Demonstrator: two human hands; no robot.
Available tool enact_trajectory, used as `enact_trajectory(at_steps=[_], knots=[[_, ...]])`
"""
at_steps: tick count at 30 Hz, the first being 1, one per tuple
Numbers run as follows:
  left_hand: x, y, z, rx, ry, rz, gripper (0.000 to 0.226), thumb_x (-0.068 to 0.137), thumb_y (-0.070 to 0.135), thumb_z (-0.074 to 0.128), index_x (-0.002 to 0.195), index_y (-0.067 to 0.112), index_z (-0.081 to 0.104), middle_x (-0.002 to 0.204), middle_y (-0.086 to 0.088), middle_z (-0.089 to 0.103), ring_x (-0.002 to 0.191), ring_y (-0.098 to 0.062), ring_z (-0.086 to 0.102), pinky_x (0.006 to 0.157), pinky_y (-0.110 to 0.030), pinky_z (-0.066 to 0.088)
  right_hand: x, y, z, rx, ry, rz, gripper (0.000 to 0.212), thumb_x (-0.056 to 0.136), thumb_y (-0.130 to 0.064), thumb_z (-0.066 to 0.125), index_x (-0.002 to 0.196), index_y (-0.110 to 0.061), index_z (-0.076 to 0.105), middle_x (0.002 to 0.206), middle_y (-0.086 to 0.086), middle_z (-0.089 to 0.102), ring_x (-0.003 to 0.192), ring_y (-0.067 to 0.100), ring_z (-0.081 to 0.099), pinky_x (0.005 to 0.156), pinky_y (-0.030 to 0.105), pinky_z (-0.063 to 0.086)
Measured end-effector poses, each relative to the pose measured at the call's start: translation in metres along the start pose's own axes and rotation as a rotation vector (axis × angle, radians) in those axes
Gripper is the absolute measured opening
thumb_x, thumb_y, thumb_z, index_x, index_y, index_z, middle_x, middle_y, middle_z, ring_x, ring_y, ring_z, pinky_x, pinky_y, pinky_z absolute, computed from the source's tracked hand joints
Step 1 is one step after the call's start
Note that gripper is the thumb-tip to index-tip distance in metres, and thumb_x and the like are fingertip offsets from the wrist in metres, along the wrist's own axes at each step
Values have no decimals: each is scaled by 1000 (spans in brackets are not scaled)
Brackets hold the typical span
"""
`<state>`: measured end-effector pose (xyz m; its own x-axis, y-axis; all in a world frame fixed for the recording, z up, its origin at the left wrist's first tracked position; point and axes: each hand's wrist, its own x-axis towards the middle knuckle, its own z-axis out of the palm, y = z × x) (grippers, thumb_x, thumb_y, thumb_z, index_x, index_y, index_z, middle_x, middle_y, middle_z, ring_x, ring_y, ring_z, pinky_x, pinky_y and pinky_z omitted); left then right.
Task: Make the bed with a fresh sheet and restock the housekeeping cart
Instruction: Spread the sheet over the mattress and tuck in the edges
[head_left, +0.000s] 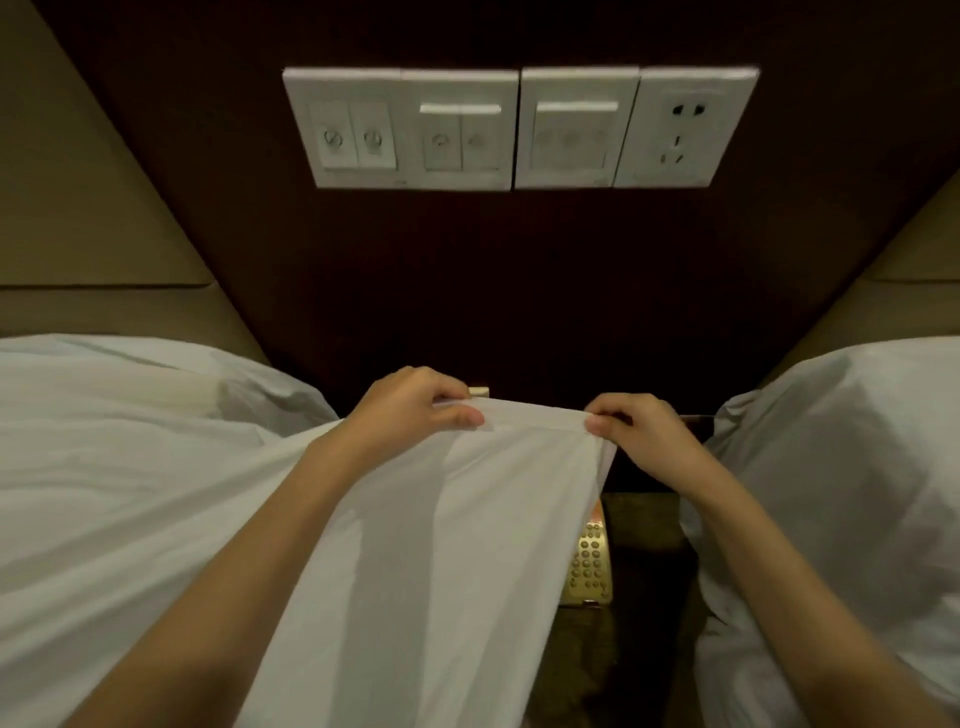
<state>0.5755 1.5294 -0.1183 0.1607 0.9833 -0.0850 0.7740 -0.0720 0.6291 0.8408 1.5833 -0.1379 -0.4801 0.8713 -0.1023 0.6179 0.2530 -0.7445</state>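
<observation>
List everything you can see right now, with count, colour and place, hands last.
sheet: one, white, stretched from the left bed up to both hands
left bed: one, white, left side
right bed: one, white, right side
switch panel: one row of four plates, white, on the dark wall above
phone keypad: one, gold-toned, on the nightstand between the beds
nightstand: one, dark brown, centre
left hand: pinches the sheet's edge
right hand: pinches the sheet's edge
</observation>
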Motion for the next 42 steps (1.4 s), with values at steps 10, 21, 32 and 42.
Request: enact_trajectory(at_steps=[10,21,32,42], knots=[[-10,118,-125,144,54,-327,19,90,45,58,94,30,68,92,12,65,91,-11,58,74,-31,40,-5,-151,-128,204,-46,161,11,95,-15,53,90,-21,62,89,-8,60,86,7,57,71,21,44],[-52,272,-39,-347,1116,-972,23,90,3,58,106,19,62,107,1,50,100,-18,48,85,-25,42,49,-183,-188,185,-522,71,8,92,-16,58,97,-19,63,88,5,67,85,21,65,69,29,52],[17,373,-7,-1805,1491,-976,30,93,15,59,122,19,51,120,-8,61,106,-18,63,83,-28,54,47,-197,-201,147,-644,-101,12,93,-19,57,89,-13,65,86,1,68,83,15,66,82,41,56],[41,357,-19,-2500,1935,-621,38,89,10,62,126,10,54,127,-9,58,109,-19,56,82,-35,50,27,-186,-188,226,-678,-142,12,93,-19,56,92,-11,65,85,5,68,80,17,68,72,31,56]])
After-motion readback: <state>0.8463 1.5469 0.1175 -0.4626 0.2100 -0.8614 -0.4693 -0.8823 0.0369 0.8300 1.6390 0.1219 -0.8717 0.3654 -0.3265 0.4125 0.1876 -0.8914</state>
